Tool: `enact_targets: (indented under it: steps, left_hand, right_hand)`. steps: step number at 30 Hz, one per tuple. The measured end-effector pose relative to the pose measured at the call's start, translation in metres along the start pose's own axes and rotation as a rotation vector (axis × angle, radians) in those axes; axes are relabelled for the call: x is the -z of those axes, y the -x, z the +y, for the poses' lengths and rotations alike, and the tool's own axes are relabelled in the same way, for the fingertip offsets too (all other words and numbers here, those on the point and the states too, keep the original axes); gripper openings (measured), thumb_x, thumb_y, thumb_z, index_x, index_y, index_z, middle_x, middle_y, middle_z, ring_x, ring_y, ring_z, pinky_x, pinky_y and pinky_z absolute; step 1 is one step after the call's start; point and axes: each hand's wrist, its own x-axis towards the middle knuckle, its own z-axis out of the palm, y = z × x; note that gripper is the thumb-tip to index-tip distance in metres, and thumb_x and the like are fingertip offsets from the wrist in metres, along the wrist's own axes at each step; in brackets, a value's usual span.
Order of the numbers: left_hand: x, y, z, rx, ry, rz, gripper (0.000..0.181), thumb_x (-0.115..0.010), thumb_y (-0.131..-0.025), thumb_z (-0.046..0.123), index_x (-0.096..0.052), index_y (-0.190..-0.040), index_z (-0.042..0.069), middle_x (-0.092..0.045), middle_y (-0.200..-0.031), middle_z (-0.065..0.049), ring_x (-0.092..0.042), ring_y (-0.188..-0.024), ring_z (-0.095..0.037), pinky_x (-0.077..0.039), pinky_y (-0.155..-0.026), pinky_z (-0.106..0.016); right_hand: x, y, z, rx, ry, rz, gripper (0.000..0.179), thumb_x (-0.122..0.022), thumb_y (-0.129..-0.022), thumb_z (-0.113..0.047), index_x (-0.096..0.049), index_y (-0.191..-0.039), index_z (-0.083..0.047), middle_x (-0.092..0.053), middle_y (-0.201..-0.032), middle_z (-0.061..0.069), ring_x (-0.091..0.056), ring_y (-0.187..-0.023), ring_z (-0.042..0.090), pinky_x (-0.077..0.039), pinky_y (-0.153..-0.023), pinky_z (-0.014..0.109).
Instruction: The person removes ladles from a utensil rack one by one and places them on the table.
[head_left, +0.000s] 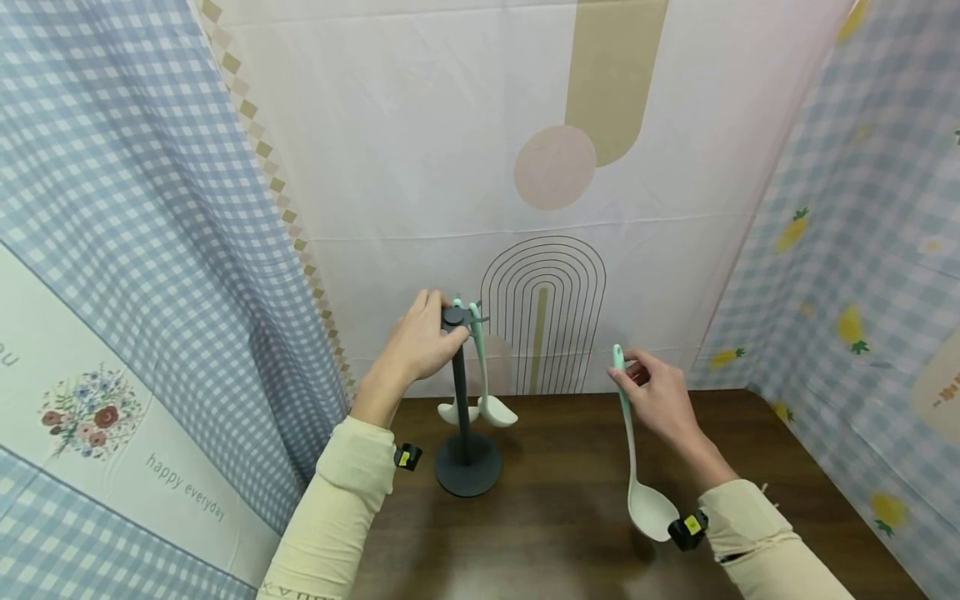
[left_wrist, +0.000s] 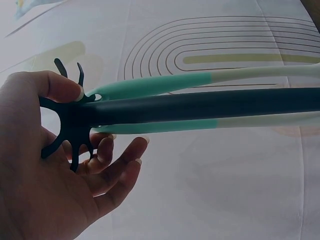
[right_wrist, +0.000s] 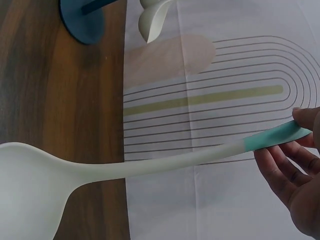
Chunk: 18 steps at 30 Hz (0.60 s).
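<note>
My left hand point(head_left: 422, 340) grips the hooked top of a dark utensil stand point(head_left: 461, 392), its thumb and fingers around the hooks. Two utensils with mint handle ends and pale lower parts hang from it: one with a spoon-like head point(head_left: 498, 412), the other point(head_left: 450, 413) partly behind the pole. In the left wrist view their mint handles point(left_wrist: 155, 86) run along both sides of the pole. To the right, my right hand point(head_left: 663, 402) pinches a white ladle point(head_left: 651, 510) near the mint end of its handle. The ladle's bowl hangs low, above the table.
The stand's round base point(head_left: 468, 465) rests on the brown wooden table point(head_left: 540, 500). A patterned white cloth point(head_left: 420, 167) hangs behind the table. Checked curtains point(head_left: 165, 167) close in the left side, and a pineapple-print cloth point(head_left: 825, 275) the right.
</note>
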Motion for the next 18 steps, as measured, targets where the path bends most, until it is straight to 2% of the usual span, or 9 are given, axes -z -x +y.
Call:
enact_targets:
  steps: [10, 18]
  left_hand:
    - [0.0, 0.001, 0.001, -0.003, -0.003, 0.006, 0.053, -0.053, -0.093, 0.04, -0.05, -0.135, 0.007, -0.047, -0.124, -0.008, -0.057, -0.098, -0.03, -0.05, -0.081, -0.041]
    - [0.001, 0.001, 0.002, -0.003, 0.001, 0.001, 0.053, -0.053, -0.094, 0.04, -0.049, -0.136, 0.008, -0.047, -0.126, -0.007, -0.056, -0.099, -0.03, -0.05, -0.081, -0.041]
  right_hand:
    - [0.007, 0.005, 0.012, -0.05, -0.014, -0.002, 0.031, -0.075, -0.1, -0.026, -0.072, -0.121, -0.003, -0.071, -0.091, 0.01, -0.064, -0.078, 0.022, -0.051, -0.063, 0.029]
    - [0.007, 0.009, 0.02, -0.045, -0.003, 0.01, 0.026, -0.077, -0.099, -0.024, -0.073, -0.116, -0.005, -0.071, -0.085, 0.008, -0.063, -0.074, 0.021, -0.05, -0.062, 0.028]
